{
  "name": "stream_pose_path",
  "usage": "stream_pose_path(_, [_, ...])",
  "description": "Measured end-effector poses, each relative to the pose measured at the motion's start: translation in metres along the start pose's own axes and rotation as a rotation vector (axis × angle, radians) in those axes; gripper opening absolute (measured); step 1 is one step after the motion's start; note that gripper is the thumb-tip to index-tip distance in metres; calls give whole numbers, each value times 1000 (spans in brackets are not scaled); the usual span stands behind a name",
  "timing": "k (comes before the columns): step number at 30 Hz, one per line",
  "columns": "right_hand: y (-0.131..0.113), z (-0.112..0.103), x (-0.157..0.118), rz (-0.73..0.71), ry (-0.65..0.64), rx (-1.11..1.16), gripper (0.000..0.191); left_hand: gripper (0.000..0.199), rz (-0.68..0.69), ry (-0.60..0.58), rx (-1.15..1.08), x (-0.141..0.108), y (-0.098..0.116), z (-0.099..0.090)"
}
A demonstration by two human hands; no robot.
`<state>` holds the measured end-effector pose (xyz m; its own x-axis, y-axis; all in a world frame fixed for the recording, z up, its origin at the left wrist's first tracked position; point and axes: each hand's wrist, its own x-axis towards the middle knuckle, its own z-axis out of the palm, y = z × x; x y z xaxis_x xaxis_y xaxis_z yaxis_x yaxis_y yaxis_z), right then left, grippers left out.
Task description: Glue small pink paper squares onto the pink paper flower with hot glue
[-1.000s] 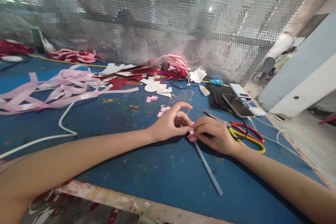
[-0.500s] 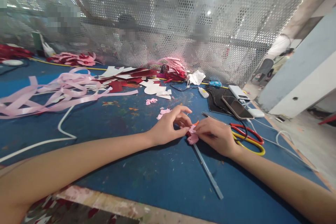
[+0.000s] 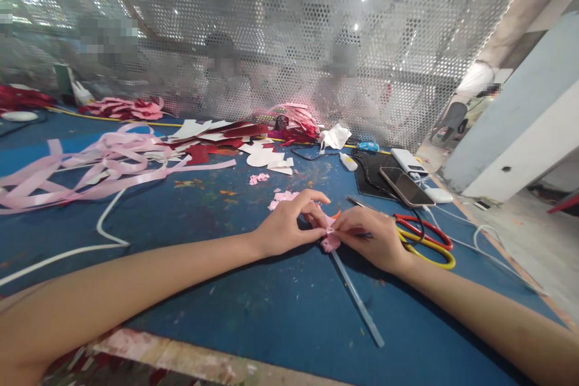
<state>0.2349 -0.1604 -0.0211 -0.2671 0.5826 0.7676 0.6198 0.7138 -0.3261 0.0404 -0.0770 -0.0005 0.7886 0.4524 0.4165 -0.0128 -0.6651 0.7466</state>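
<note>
Both hands meet over a small pink paper piece (image 3: pixel 331 242) near the middle of the blue table. My left hand (image 3: pixel 289 223) pinches its left side between thumb and fingers. From the right, my right hand (image 3: pixel 371 235) pinches the same piece with its fingertips. A bit of orange shows just above the fingers. From under the pink piece a translucent stick (image 3: pixel 359 301) slants down to the right on the tabletop. Small pink scraps (image 3: pixel 283 198) lie just behind my left hand. Beside my right wrist are scissors (image 3: pixel 429 247) with red and yellow handles.
Pink ribbon (image 3: pixel 113 160) is tangled at the left, above a white cable (image 3: pixel 106 220). White and red paper pieces (image 3: pixel 217 131) lie farther back. A phone (image 3: pixel 407 186), a power bank (image 3: pixel 408 161) and cables sit at the right. A perforated screen (image 3: pixel 280 30) stands behind.
The fingertips of both hands have come closer together on the pink piece, and my left thumb now presses nearer my right fingers. The view has shifted slightly.
</note>
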Motion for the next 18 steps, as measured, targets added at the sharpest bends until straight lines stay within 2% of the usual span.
stream_pose_path(9, [0, 2, 0, -28, -11, 13, 11, 37, 39, -38, 21, -1, -1, 0])
stream_pose_path(18, [-2, 6, -2, 56, -9, -5, 14, 39, 67, -32, 77, 0, -2, 1])
